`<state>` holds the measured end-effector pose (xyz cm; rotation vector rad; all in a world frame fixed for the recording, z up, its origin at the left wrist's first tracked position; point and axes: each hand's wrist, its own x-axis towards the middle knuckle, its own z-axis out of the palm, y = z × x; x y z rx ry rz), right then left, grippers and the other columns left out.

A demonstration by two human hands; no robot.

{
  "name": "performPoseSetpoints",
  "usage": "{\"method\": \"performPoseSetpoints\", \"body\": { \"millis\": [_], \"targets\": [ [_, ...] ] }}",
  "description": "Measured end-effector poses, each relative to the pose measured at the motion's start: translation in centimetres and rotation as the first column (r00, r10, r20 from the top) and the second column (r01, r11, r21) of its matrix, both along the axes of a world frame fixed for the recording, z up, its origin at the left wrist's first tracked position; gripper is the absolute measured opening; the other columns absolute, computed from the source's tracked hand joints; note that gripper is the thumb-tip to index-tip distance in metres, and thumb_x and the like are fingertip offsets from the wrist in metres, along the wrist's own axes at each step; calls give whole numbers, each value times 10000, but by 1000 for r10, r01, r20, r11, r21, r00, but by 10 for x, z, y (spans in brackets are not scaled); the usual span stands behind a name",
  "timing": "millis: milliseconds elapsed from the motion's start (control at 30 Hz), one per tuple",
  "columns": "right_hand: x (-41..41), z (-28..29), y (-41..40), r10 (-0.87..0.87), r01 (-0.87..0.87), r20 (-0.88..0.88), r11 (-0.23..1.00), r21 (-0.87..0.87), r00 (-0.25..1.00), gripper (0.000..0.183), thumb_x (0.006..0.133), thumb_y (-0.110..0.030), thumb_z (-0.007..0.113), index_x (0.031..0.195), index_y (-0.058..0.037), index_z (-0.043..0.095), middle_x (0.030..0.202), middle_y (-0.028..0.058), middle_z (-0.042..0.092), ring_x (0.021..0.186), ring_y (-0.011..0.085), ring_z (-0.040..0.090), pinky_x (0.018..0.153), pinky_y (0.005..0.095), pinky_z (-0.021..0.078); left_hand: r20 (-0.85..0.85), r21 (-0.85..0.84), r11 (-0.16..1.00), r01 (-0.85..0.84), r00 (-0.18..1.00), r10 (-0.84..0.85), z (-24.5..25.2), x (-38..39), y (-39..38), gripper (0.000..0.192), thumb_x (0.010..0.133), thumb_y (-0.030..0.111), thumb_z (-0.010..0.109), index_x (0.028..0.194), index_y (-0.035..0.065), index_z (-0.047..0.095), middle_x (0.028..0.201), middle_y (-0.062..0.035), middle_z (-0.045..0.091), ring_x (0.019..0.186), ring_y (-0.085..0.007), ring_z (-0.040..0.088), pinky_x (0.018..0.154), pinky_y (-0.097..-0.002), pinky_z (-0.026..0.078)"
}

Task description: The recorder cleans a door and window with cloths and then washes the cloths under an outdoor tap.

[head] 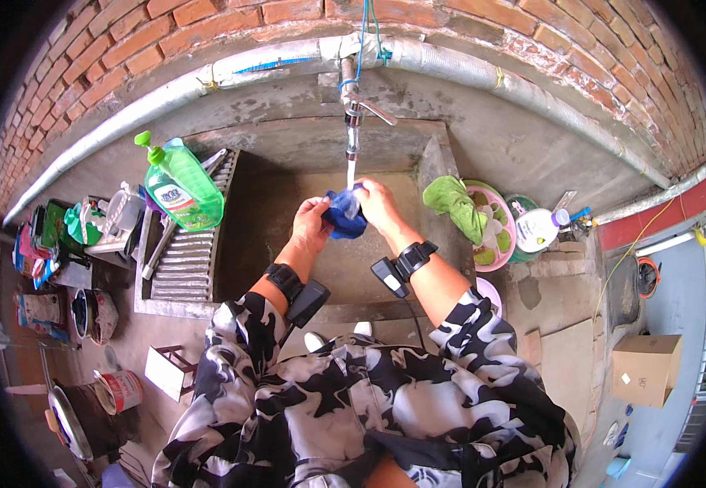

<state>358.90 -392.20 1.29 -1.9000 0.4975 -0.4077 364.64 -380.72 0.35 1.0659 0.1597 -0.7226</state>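
Note:
Water runs from a metal tap onto a dark blue cloth, which looks wet where the stream strikes it. My left hand pinches the cloth's left side between thumb and fingers. On the opposite side, my right hand grips its upper right edge. Both hands hold the cloth above the basin of a concrete sink, just below the spout. Part of the cloth is hidden behind my fingers.
A ribbed washboard slab adjoins the basin on the left, bearing a green pump bottle. On the right wall hangs a green cloth, beside a pink basin and a white bottle. A small stool stands behind left.

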Motion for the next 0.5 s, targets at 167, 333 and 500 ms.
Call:
{"method": "performPoseSetpoints", "body": {
  "millis": [167,333,500],
  "targets": [
    [3,30,-10,-10,26,95,986,-165,995,166,718,-118,399,808,-15,491,735,167,524,694,275,514,615,326,397,-48,198,975,100,995,-92,5,-2,-5,112,702,136,523,629,124,439,608,46,441,513,-69,362,479,-180,305],
    [14,29,-22,77,-59,93,982,-178,993,165,734,-98,382,829,-3,479,712,85,518,647,139,470,603,263,377,395,314,930,189,865,-309,22,3,-5,120,713,137,509,632,94,432,630,37,434,609,-69,387,569,-195,325],
    [16,37,-37,143,-139,55,988,-62,988,136,745,-83,388,796,-19,497,672,11,475,610,85,407,559,218,348,523,173,922,347,760,-384,27,5,-5,130,716,152,517,646,78,437,626,42,421,608,-59,368,592,-187,308]
  ]
}}
